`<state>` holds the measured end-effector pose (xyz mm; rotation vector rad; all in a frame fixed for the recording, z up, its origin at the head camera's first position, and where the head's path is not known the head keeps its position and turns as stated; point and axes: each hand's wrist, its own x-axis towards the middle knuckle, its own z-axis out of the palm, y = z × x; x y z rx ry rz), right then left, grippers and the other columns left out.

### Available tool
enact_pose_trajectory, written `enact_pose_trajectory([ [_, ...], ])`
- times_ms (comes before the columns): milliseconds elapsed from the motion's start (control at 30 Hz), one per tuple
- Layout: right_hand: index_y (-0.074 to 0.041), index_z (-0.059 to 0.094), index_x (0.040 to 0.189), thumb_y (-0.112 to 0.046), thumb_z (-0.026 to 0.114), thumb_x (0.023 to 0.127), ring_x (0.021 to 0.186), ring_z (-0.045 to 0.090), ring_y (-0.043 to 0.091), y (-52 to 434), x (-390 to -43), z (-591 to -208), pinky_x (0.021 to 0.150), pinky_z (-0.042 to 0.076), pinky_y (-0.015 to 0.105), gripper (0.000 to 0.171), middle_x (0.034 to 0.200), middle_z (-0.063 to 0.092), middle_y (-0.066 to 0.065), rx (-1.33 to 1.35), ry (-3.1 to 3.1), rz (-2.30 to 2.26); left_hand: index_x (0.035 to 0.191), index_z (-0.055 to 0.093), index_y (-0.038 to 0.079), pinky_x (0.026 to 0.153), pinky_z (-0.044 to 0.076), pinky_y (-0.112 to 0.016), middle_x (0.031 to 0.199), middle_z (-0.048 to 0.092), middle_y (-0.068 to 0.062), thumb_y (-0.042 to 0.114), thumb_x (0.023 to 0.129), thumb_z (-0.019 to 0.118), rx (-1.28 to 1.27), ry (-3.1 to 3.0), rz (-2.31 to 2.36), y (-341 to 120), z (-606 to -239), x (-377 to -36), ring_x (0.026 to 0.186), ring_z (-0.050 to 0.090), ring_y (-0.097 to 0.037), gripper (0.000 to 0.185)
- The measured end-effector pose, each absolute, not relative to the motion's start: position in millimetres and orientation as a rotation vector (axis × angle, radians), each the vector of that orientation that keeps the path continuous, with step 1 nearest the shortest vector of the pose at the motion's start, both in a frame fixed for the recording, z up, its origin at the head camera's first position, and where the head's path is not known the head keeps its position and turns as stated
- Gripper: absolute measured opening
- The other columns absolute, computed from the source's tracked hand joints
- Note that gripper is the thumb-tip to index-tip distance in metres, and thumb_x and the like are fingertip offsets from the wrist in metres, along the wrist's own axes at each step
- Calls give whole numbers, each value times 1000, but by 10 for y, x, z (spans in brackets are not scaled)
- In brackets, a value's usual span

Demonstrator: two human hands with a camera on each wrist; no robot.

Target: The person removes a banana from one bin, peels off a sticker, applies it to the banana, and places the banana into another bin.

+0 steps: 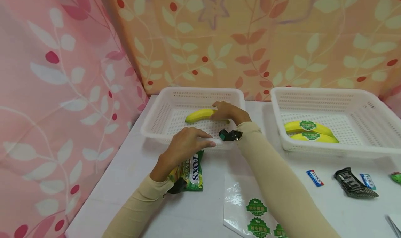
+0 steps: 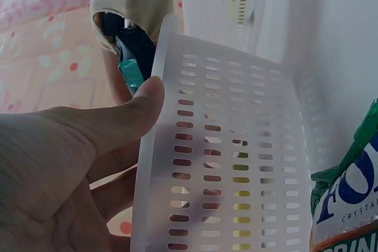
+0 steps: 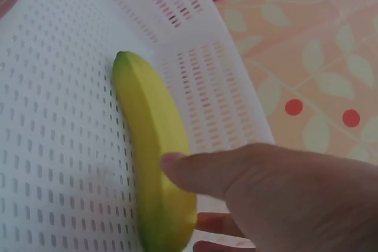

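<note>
In the head view my right hand (image 1: 226,111) reaches into the left white basket (image 1: 153,118) and grips a yellow banana (image 1: 198,115) near its right end. The right wrist view shows the thumb laid across the banana (image 3: 150,128), with the fingers round its far side. My left hand (image 1: 188,144) pinches the basket's front rim. In the left wrist view the thumb of the left hand (image 2: 65,163) lies on the outside of the perforated wall (image 2: 224,116), fingers on the inner side. Below this hand lies a green FOX'S candy bag (image 1: 196,172), partly hidden by the wrist.
At the right stands a second white basket (image 1: 351,123) with two bananas (image 1: 308,126) bearing green stickers. A sheet of green stickers (image 1: 257,206) lies near the right forearm. Small blue-red candies (image 1: 314,178) and a black packet (image 1: 354,183) lie before the right basket.
</note>
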<state>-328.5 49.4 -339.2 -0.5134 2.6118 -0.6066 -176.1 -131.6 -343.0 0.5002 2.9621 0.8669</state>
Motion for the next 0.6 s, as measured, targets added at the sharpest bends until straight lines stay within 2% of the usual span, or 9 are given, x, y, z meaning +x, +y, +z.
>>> enact_pose_trajectory([
  [100, -6, 38, 163, -28, 68, 102, 149, 43, 36, 492, -3290, -3393, 122, 36, 52, 71, 167, 40, 18, -485, 2619, -555, 117, 84, 24, 85, 55, -39, 118, 79, 9, 48, 91, 82, 492, 2964, 856, -1310, -3429, -1762, 106, 69, -13, 35],
  [300, -12, 45, 160, -18, 73, 101, 130, 60, 34, 501, -3303, -3429, 105, 55, 47, 66, 163, 45, 14, -401, 2529, -616, 116, 84, 25, 77, 51, -34, 114, 80, 8, 49, 91, 82, 497, 2968, 837, -1305, -3429, -1759, 93, 65, -10, 34],
  [400, -10, 50, 156, -13, 75, 98, 126, 64, 34, 514, -3292, -3414, 102, 57, 44, 63, 163, 43, 13, -379, 2491, -650, 117, 84, 25, 75, 49, -33, 112, 80, 8, 49, 91, 82, 501, 2969, 834, -1301, -3423, -1759, 89, 63, -11, 36],
  [600, -1, 57, 148, -9, 75, 96, 118, 68, 32, 540, -3308, -3346, 95, 61, 41, 55, 147, 56, 21, -493, 2485, -690, 117, 84, 25, 75, 49, -32, 117, 79, 8, 49, 91, 82, 498, 2963, 822, -1312, -3411, -1760, 91, 63, -12, 35],
])
